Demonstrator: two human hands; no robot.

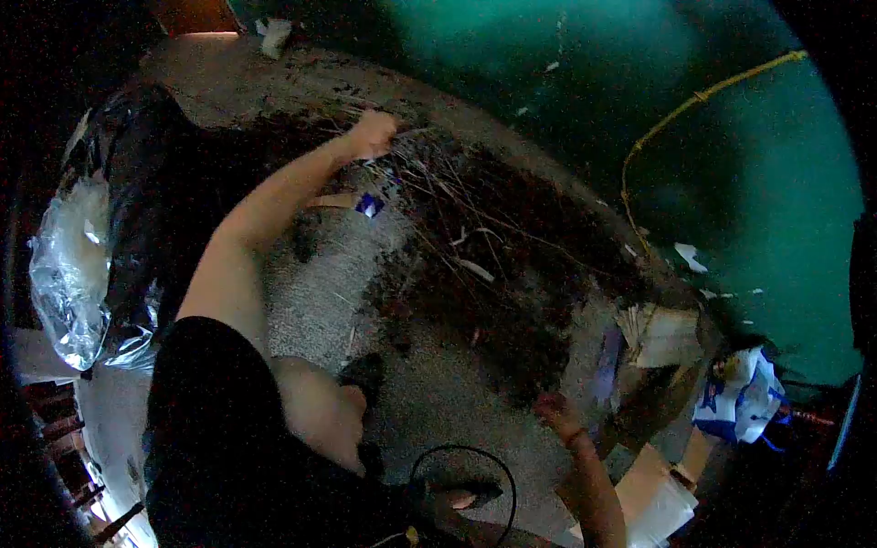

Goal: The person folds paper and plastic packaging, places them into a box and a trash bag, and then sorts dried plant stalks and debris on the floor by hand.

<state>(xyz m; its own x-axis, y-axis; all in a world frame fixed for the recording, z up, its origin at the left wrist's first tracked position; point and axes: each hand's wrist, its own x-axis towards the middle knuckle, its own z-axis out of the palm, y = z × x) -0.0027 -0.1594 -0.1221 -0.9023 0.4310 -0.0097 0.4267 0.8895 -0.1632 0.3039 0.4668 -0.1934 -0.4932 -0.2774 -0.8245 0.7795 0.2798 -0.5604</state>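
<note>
At the upper middle, my left hand [373, 134] is closed in a fist beside thin dry twigs [438, 178] on a dark heap of dirt [475, 265]. What it grips is too small to make out. Just below it lies a small blue-and-white packet [369, 205]. My right hand [557, 416] is low at the lower right edge of the heap, its fingers dark and blurred. Near it are a pale stack of cardboard or paper [662, 336] and a purple-blue piece [608, 361].
A clear plastic bag [73, 274] lies beside black plastic [146, 201] at the left. A yellow rope [671, 119] hangs by the green wall [749, 210]. A white-and-blue bag [742, 397] stands at the right. A black cable [512, 493] loops at the bottom.
</note>
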